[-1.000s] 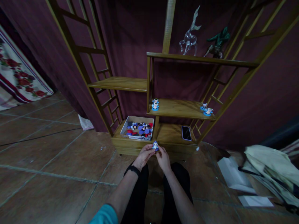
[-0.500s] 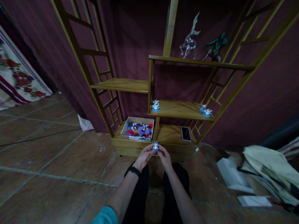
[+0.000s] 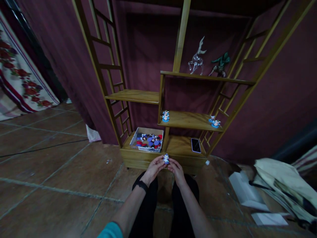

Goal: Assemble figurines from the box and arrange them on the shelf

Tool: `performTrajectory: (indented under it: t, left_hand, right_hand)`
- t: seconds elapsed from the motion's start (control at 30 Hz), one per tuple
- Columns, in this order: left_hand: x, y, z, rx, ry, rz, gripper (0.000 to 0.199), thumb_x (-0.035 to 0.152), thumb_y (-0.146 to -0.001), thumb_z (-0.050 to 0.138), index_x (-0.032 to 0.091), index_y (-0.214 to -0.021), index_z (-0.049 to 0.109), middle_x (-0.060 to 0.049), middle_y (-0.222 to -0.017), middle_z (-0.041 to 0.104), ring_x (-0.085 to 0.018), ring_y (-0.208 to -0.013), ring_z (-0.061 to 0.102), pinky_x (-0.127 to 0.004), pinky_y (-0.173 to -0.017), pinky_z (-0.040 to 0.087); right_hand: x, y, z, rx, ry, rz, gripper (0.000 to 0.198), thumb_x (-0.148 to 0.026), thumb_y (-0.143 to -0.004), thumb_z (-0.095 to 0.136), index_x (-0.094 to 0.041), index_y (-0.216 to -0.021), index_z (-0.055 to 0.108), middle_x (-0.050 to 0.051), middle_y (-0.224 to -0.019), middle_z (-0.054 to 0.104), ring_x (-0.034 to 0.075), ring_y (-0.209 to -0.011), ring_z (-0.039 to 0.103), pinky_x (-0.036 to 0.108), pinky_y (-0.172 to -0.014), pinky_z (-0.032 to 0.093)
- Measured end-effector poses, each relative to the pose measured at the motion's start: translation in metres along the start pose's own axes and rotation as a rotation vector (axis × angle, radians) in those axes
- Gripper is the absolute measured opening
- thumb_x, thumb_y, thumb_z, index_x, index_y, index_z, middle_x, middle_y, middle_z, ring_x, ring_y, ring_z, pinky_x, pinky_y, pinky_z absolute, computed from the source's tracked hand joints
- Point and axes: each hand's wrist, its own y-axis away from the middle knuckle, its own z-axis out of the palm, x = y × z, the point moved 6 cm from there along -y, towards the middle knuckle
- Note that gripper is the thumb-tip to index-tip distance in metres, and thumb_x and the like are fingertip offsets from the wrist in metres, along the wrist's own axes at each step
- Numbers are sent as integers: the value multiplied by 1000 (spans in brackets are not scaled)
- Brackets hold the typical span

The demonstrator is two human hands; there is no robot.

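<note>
A small white-and-purple figurine (image 3: 166, 158) is held upright in front of the shelf unit's base. My left hand (image 3: 155, 167) pinches it from the left, and my right hand (image 3: 176, 168) has its fingers on it from the right. Just beyond my left hand, an open cardboard box (image 3: 133, 144) on the bottom shelf holds several figurines with red and purple bases. On the middle shelf, two blue-based figurines (image 3: 165, 116) stand close together at the left end, and two more figurines (image 3: 215, 123) stand at the right end.
A phone (image 3: 195, 145) lies on the bottom shelf, right of the box. On the upper shelf (image 3: 208, 78) stand a clear glass deer-like figure (image 3: 197, 59) and a dark green statuette (image 3: 220, 64). A white box (image 3: 245, 188) and a pale bag (image 3: 279, 175) lie on the floor at right.
The camera view has tilted up, so the shelves appear lower. Both hands still hold the figurine, which now shows its front more clearly.
</note>
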Motion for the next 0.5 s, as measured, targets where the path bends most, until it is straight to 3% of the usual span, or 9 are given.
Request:
performTrajectory:
  t: [0.27, 0.5]
  left_hand:
    - [11, 21, 12, -46, -159, 52, 44, 17, -57, 77, 14, -98, 61, -9, -90, 67, -15, -76, 63, -25, -73, 46]
    - [8, 16, 9, -100, -328, 34, 40, 23, -56, 77, 14, -93, 64, -11, -93, 67, -18, -80, 61, -26, -72, 44]
  right_hand:
    - [-10, 20, 2, -35, -36, 5, 39, -43, -68, 63, -22, -101, 64, 8, -104, 65, 22, -91, 61, 37, -79, 49]
    - [8, 5, 2, -9, -50, -64, 51, -42, -57, 73, -20, -102, 63, 7, -92, 68, 24, -87, 62, 39, -78, 49]
